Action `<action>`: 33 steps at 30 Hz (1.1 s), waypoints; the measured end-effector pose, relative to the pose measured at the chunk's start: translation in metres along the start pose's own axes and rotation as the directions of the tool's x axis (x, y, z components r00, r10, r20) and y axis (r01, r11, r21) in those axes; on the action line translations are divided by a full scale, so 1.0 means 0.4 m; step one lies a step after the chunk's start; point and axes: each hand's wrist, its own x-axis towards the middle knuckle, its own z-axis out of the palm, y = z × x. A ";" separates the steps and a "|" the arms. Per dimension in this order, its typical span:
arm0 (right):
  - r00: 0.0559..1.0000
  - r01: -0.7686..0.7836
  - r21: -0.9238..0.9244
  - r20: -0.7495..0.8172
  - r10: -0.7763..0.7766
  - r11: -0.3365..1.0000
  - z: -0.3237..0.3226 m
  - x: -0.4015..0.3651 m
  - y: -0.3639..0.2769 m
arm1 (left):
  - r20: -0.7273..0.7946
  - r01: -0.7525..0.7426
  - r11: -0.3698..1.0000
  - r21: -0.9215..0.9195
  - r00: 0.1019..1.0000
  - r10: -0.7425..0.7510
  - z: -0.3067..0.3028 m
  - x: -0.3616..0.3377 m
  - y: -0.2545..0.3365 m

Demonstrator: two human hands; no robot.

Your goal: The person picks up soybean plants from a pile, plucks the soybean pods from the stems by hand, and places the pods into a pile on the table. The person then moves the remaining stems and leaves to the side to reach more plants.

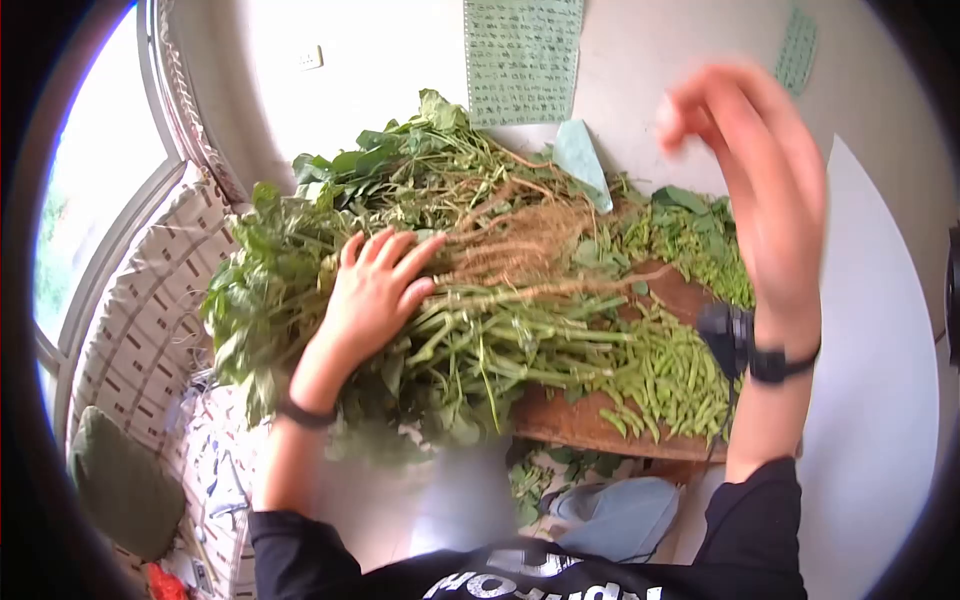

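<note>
My left hand (378,290) lies on a big heap of leafy soybean plants (480,340), fingers spread flat over the stems. The leaves point left and the brown roots (535,240) lie toward the middle. My right hand (765,170) is raised above the right side of the table, its fingers loosely bent and somewhat blurred, with nothing visible in them. Below it, a pile of loose green bean pods (675,385) sits on the brown wooden table (565,418). Another pile of green pods (715,260) lies farther back, partly under leaves.
A patterned sofa (140,290) with a green cushion (120,485) stands at left by the window. Written green sheets (525,60) hang on the wall behind. A white board (870,330) stands at right. Fallen leaves (535,485) lie on the floor.
</note>
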 end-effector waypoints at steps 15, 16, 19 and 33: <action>0.647 0.007 -0.937 0.271 0.713 0.349 0.065 0.119 1.057 | -0.033 0.037 0.985 -0.169 0.999 -0.043 0.020 -0.016 -0.014; 0.697 0.049 -0.908 0.329 0.637 0.416 0.065 0.121 1.053 | -0.037 0.046 0.985 -0.164 0.998 -0.053 0.022 -0.017 -0.012; 0.707 0.012 -0.900 0.316 0.633 0.436 0.092 0.159 1.010 | -0.042 0.060 0.984 -0.167 0.997 -0.068 0.025 -0.017 -0.012; 0.954 -0.076 -0.606 0.186 0.234 0.792 0.157 0.415 0.569 | -0.122 0.032 0.995 -0.091 0.992 -0.043 0.031 -0.021 -0.002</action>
